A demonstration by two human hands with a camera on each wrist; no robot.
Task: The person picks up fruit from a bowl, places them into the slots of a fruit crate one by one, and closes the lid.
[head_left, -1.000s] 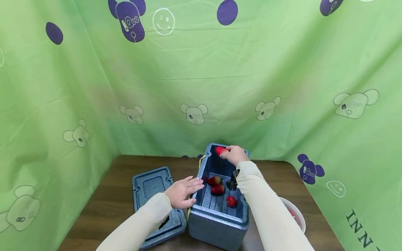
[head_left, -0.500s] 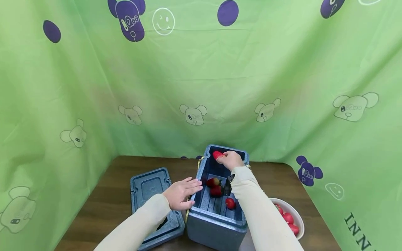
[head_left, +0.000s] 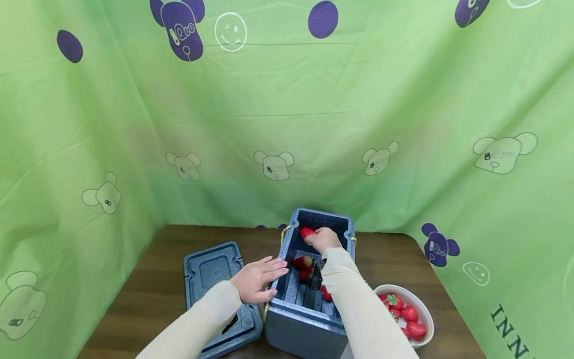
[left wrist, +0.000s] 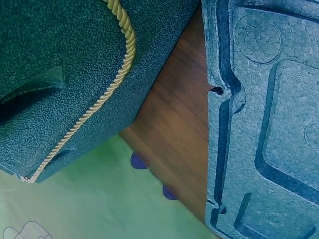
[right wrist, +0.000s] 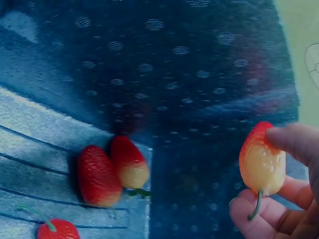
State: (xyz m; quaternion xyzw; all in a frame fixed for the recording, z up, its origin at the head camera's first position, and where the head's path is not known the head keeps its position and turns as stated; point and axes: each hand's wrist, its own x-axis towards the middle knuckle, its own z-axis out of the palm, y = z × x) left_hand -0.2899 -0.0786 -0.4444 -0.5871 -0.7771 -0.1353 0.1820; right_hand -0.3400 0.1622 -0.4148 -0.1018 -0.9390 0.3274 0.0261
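Inside the far part of the blue foam box (head_left: 305, 319), the right hand (head_left: 326, 240) pinches a strawberry (head_left: 307, 233). In the right wrist view the thumb and fingers of the right hand (right wrist: 291, 191) hold this red and pale yellow strawberry (right wrist: 262, 159), its stem pointing down. Two strawberries (right wrist: 98, 175) lie side by side on the ridged box floor, a round red fruit (right wrist: 59, 230) with a green stem near them. Fingers outstretched, the left hand (head_left: 260, 280) rests at the box's left rim. The left wrist view shows no hand, only the box's outer side (left wrist: 84, 99) and rope (left wrist: 99, 102).
Left of the box, the blue lid (head_left: 211, 269) lies on the wooden table (head_left: 148, 279). To the right stands a white bowl (head_left: 428, 319) with several red fruits (head_left: 416, 330). A green printed cloth (head_left: 287, 99) hangs behind the table and at both sides.
The right hand has moved lower and nearer, slightly left, with the strawberry in its grip. More of the white bowl shows beside the right sleeve. The left hand stays at the rim.
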